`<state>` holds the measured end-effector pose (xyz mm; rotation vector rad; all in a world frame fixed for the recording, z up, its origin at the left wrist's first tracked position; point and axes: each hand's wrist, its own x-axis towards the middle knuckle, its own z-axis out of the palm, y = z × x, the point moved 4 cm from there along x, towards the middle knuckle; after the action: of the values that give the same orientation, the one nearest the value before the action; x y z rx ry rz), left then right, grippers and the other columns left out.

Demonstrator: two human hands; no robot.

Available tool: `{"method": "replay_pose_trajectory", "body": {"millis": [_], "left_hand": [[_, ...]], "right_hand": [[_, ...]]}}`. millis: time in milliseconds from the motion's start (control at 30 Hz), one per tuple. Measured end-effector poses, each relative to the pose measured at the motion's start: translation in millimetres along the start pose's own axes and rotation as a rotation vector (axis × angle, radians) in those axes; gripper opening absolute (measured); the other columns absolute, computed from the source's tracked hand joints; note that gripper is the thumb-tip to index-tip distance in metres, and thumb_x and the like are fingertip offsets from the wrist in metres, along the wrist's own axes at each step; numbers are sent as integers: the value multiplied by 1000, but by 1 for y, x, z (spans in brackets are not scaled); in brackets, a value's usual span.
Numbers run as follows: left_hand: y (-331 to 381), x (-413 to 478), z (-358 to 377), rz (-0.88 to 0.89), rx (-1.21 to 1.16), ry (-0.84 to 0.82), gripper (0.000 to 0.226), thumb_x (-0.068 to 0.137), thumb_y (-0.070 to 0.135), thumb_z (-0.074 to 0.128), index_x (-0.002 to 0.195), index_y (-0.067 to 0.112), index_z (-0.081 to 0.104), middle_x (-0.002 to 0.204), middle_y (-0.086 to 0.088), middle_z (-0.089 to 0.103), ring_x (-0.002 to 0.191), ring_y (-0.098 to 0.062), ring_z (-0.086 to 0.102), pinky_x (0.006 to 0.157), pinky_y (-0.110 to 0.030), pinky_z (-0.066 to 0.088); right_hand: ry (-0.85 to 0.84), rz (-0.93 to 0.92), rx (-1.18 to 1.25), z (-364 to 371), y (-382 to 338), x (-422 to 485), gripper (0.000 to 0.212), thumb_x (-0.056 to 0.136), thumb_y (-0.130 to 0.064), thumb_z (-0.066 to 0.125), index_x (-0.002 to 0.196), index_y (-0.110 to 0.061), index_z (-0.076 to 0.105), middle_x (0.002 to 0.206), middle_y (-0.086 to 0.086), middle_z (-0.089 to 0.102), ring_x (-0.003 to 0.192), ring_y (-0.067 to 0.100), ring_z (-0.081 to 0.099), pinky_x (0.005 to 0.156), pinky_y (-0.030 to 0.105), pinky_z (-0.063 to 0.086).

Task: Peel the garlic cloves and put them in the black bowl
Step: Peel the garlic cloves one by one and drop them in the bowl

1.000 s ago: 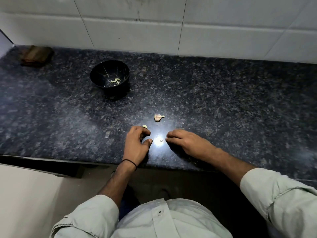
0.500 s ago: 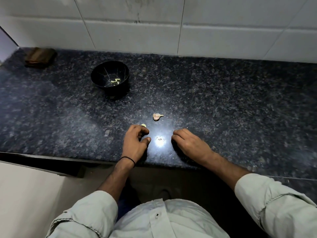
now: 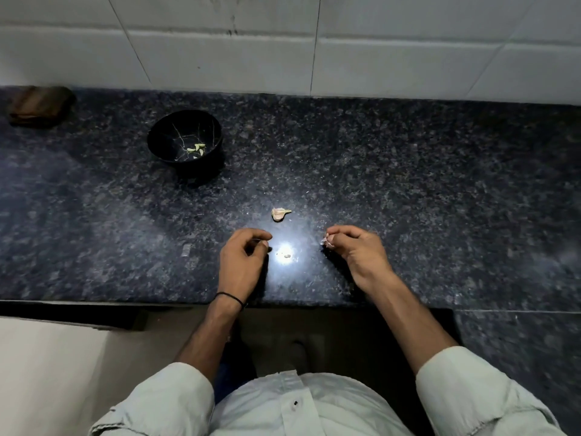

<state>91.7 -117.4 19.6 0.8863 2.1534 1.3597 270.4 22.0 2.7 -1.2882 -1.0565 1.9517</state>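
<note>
Head view, black bowl (image 3: 166,133) holding few peeled cloves (image 3: 196,148)

On the counter (image 3: 408,184), the bowl (image 3: 201,171) stands behind and left of the clove (image 3: 279,214).

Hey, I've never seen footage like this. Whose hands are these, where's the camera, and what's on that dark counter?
No machine here: a person works bare-handed, and the one camera sits on their head, looking down. The left hand is curled; whether it holds anything is unclear. The right hand pinches a pale garlic piece. On the counter lie an unpeeled clove, small bits and a black bowl with peeled cloves inside. A brown object sits far left.
</note>
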Motion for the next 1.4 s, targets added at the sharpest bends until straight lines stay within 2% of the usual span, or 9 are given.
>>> {"method": "replay_pose_trajectory", "body": {"millis": [100,233,467,667,967,1067,1167,1267,1400], "left_hand": [[7,4,9,-5,-63,-48,19,94,-3,59,92,11,71,102,-4,68,78,4,67,72,-7,47],[16,15,28,-36,-152,-170,18,94,-4,57,94,7,71,97,-5,72,76,-7,71,69,-19,55],[26,38,85,46,-122,-528,19,93,2,60,94,16,74,93,6,74,84,-9,68,79,-32,55],[63,8,144,244,-107,-954,15,93,1,61,96,9,74,98,-2,73,94,-11,67,88,-21,51],[95,-176,184,537,-15,-1561,17,93,7,62,94,19,74,97,7,73,91,-11,67,83,-24,50],[81,-258,180,602,73,-1766,17,92,6,63,90,20,73,95,7,72,92,-12,66,84,-22,49],[53,-341,176,628,199,-1924,19,92,5,63,87,20,73,91,2,73,89,-19,68,83,-28,53],[11,-429,175,661,326,-2034,21,92,4,63,87,22,73,88,5,72,81,-17,68,82,-38,57],[-58,-512,171,702,503,-2195,16,90,5,60,92,10,75,96,1,73,85,-16,68,84,-39,57]], "right_hand": [[-5,87,195,-1,1,-4,19,87,16,58,87,1,70,71,6,72,66,12,68,66,18,58],[113,155,418,-3,2,-12,21,90,15,54,87,-1,67,71,5,73,66,8,70,69,15,58],[332,97,663,-19,1,-39,22,92,13,52,85,-2,67,72,5,72,65,7,70,65,15,57],[607,-66,826,-60,14,-101,34,91,15,50,72,-2,72,71,8,71,64,10,70,62,17,57],[1021,-340,1044,-115,98,-299,42,92,13,51,65,-7,76,76,8,72,68,10,70,68,17,58],[1154,-381,1119,-122,149,-370,35,93,12,51,72,-7,73,75,6,72,69,9,70,68,16,58],[1284,-402,1223,-126,214,-439,28,93,11,52,78,-6,69,74,5,72,70,8,71,67,16,57],[1393,-413,1319,-132,295,-507,40,95,9,51,67,-9,74,72,4,72,69,7,71,69,16,58],[1530,-376,1406,-131,407,-559,39,95,9,51,70,-10,74,70,1,73,72,6,71,70,15,57]]}}
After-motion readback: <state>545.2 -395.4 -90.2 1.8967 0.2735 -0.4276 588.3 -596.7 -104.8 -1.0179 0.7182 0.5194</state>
